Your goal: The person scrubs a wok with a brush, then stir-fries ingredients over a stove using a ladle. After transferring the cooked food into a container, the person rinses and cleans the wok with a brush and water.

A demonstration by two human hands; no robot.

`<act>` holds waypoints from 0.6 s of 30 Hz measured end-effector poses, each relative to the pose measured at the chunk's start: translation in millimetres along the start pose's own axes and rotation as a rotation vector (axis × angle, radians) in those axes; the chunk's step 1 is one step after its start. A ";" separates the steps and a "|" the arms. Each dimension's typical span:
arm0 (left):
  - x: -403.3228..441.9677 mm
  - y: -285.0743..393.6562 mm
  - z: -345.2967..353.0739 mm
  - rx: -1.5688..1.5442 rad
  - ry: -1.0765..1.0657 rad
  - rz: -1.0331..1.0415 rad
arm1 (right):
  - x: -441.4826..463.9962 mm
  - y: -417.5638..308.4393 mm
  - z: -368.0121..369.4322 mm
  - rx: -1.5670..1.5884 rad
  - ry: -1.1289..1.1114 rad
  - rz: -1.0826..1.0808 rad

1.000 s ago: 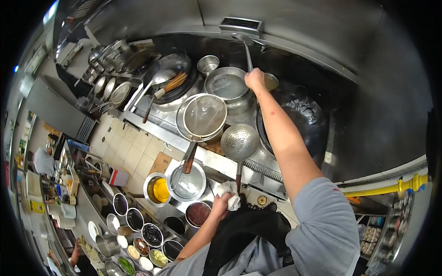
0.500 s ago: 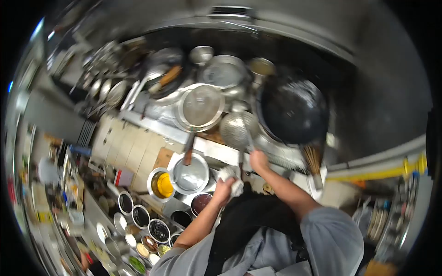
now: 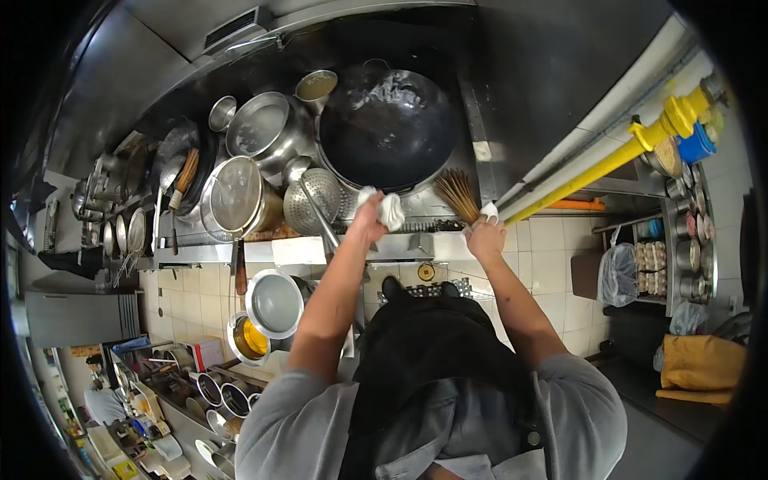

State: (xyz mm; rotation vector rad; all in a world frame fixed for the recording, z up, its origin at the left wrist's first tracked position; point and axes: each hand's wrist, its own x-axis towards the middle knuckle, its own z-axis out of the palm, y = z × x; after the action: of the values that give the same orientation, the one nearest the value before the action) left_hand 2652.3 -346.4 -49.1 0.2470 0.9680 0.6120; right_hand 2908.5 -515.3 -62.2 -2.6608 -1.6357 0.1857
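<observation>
My left hand (image 3: 370, 222) is closed on a crumpled white cloth (image 3: 390, 212) at the front rim of the large black wok (image 3: 384, 136). To the right, my right hand (image 3: 486, 238) is closed around the handle end of a bamboo wok brush (image 3: 458, 194). Its bristles point away from me, beside the wok. Left of my left hand, a perforated strainer (image 3: 310, 204) lies on the stove edge. A ladle (image 3: 318, 210) rests across it, its handle toward me.
A fine-mesh sieve (image 3: 235, 196) sits over a pot at left. Behind are a steel pot (image 3: 260, 124) and a second brush (image 3: 188, 172). A metal basin (image 3: 274, 304) stands at lower left by yellow liquid (image 3: 254, 338). A yellow pipe (image 3: 592, 176) runs along the right.
My right hand has let go of the ladle and moved right to the brush. My left hand has moved forward to the wok's rim with the cloth. The view has turned right.
</observation>
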 end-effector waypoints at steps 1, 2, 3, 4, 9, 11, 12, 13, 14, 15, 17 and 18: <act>20.1 0.3 8.8 -0.050 0.027 -0.037 | 4.4 17.0 4.7 0.017 -0.136 0.009; 44.3 -0.7 9.6 -0.082 0.048 -0.011 | 10.7 27.9 14.8 0.015 -0.139 0.007; 53.4 0.8 19.6 -0.114 0.089 0.010 | 15.4 38.1 29.1 0.079 -0.155 -0.065; 63.3 -0.1 23.3 -0.102 0.145 0.011 | 15.6 45.2 28.8 0.145 -0.172 -0.136; 111.4 -11.9 1.1 0.011 0.266 0.156 | 10.0 54.2 -23.2 0.257 -0.283 -0.195; 104.9 -12.3 6.4 0.019 0.287 0.240 | 23.6 51.1 -37.8 0.155 -0.291 -0.440; 88.2 -13.2 15.1 -0.010 0.304 0.280 | 29.2 46.0 -36.8 0.156 -0.293 -0.444; 87.8 -12.4 9.8 -0.016 0.285 0.280 | 34.3 38.6 -33.1 0.153 -0.182 -0.531; 87.4 -11.0 4.7 -0.015 0.271 0.297 | 39.6 32.9 -30.9 0.147 -0.068 -0.618; 96.5 -9.8 -7.8 -0.015 0.255 0.317 | 47.2 29.5 -25.0 0.143 -0.066 -0.623; 87.1 -10.0 -8.0 -0.056 0.216 0.337 | 59.4 22.4 -14.2 -0.098 -0.234 -0.782; 74.8 -8.6 0.9 -0.021 0.271 0.319 | 58.2 23.9 -28.4 -0.120 -0.195 -0.766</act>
State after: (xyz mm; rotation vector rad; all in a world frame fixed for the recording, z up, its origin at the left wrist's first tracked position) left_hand 2687.3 -309.3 -104.4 0.3080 1.1923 0.9654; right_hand 2958.8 -472.9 -41.3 -1.9198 -2.6429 0.3383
